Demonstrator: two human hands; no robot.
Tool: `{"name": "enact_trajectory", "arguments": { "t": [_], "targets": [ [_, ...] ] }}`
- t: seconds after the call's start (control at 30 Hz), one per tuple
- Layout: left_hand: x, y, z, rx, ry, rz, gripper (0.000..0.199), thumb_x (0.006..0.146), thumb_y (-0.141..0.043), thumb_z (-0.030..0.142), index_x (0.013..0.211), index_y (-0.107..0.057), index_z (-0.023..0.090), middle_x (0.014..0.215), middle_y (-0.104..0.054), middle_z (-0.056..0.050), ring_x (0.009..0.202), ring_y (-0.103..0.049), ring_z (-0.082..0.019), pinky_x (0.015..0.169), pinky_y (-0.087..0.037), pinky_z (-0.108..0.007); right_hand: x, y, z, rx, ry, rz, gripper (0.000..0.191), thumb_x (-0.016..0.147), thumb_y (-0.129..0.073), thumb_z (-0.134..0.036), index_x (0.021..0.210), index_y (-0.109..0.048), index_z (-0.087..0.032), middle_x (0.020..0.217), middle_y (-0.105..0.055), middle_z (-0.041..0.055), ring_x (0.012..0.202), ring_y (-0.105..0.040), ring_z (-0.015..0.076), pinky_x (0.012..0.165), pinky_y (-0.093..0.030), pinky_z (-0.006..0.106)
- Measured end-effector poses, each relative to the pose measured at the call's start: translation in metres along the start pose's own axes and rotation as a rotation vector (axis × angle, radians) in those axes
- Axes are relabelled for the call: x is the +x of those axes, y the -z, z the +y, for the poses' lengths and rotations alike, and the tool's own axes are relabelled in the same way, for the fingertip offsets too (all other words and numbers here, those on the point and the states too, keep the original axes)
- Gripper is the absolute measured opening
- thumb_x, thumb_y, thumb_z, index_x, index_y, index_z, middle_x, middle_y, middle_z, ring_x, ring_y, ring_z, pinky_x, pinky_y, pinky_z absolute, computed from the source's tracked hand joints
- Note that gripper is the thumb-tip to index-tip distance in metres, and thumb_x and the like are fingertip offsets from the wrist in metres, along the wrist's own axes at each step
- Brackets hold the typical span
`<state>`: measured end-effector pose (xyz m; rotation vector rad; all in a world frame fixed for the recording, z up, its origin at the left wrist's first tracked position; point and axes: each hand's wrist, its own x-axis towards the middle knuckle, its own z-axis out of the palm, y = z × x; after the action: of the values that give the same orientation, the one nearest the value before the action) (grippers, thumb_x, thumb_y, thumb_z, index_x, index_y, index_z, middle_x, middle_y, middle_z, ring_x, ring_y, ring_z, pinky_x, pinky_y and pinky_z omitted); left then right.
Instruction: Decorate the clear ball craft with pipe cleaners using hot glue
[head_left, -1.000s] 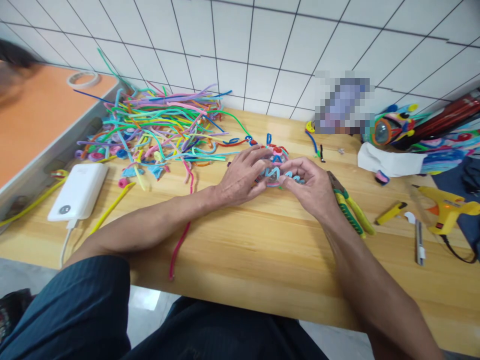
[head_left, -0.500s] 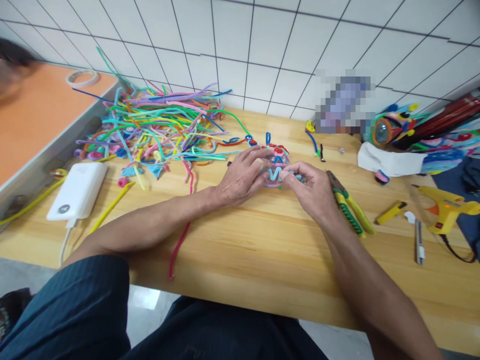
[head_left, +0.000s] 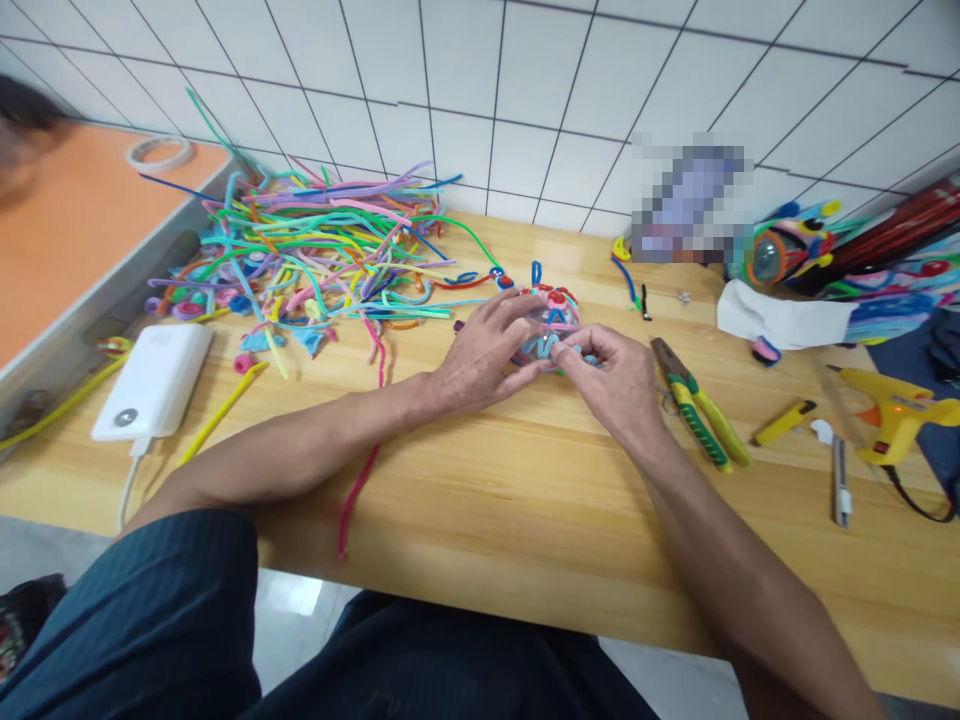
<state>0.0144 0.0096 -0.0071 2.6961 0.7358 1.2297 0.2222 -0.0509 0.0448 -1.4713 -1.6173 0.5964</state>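
Note:
A small clear craft piece [head_left: 572,312] trimmed with red, pink and blue pipe cleaners is on the wooden table, partly covered by both hands. My left hand [head_left: 487,350] holds it from the left, fingers over its top and thumb along the near side. Against its near side lies a zigzag-bent light blue pipe cleaner [head_left: 541,346]. My right hand [head_left: 619,380] pinches this pipe cleaner's right part between thumb and fingers. Pliers [head_left: 694,405] with green and yellow handles rest just right of my right hand.
A heap of colourful pipe cleaners [head_left: 322,240] spreads at the back left, near a white power bank [head_left: 154,380]. On the right are a yellow glue gun [head_left: 896,410], a yellow cutter [head_left: 784,424] and a grey knife [head_left: 841,485]. Another person [head_left: 22,130] is at far left.
My right hand has shifted slightly left, and the light blue zigzag moved left with it. The left thumb has come down along the craft piece's near side.

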Motion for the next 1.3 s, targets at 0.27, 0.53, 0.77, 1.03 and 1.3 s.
{"name": "enact_trajectory", "arguments": {
  "t": [0.27,0.53,0.77,1.03,1.3],
  "targets": [
    [-0.001,-0.004,-0.001,0.001,0.000,0.050,0.031,0.107,-0.067,0.035,0.134,-0.060,0.023,0.156,-0.066,-0.017,0.152,-0.059,-0.032,0.124,-0.054,-0.061,0.002,-0.001,0.006,0.028,-0.059,0.036,0.016,0.085,-0.079,-0.038,0.084,-0.069,-0.025,0.068,-0.070,-0.0039,0.060,-0.056,0.0139,0.060,-0.042,0.030],
    [-0.003,-0.005,-0.002,0.038,0.016,0.000,0.027,0.108,-0.063,0.035,0.132,-0.064,0.023,0.160,-0.062,-0.016,0.157,-0.053,-0.034,0.130,-0.048,-0.064,0.003,-0.003,0.012,0.054,-0.065,0.042,0.017,0.084,-0.081,-0.037,0.087,-0.067,-0.027,0.068,-0.067,-0.0049,0.060,-0.055,0.0141,0.061,-0.043,0.031],
    [-0.002,-0.003,-0.003,0.014,0.036,0.032,0.028,0.106,-0.064,0.032,0.134,-0.061,0.025,0.156,-0.065,-0.015,0.150,-0.059,-0.031,0.123,-0.054,-0.060,0.014,0.011,0.027,0.273,-0.096,-0.058,0.028,0.077,-0.088,-0.038,0.092,-0.068,-0.026,0.080,-0.075,-0.0021,0.072,-0.068,0.0166,0.066,-0.055,0.031],
    [-0.003,-0.003,-0.004,-0.015,0.023,0.045,0.029,0.106,-0.065,0.032,0.134,-0.060,0.026,0.156,-0.064,-0.014,0.152,-0.057,-0.031,0.123,-0.053,-0.061,0.016,0.011,0.029,0.363,-0.094,-0.059,0.019,0.079,-0.086,-0.034,0.088,-0.073,-0.024,0.082,-0.077,-0.0004,0.075,-0.072,0.0169,0.072,-0.061,0.034],
    [-0.004,-0.005,-0.005,-0.043,-0.031,0.093,0.030,0.105,-0.067,0.029,0.133,-0.058,0.026,0.153,-0.064,-0.016,0.149,-0.059,-0.033,0.123,-0.053,-0.061,0.013,0.006,0.028,0.333,-0.055,-0.032,0.016,0.081,-0.084,-0.034,0.092,-0.078,-0.024,0.081,-0.078,-0.0003,0.071,-0.071,0.0177,0.067,-0.060,0.033]
  ]
}}
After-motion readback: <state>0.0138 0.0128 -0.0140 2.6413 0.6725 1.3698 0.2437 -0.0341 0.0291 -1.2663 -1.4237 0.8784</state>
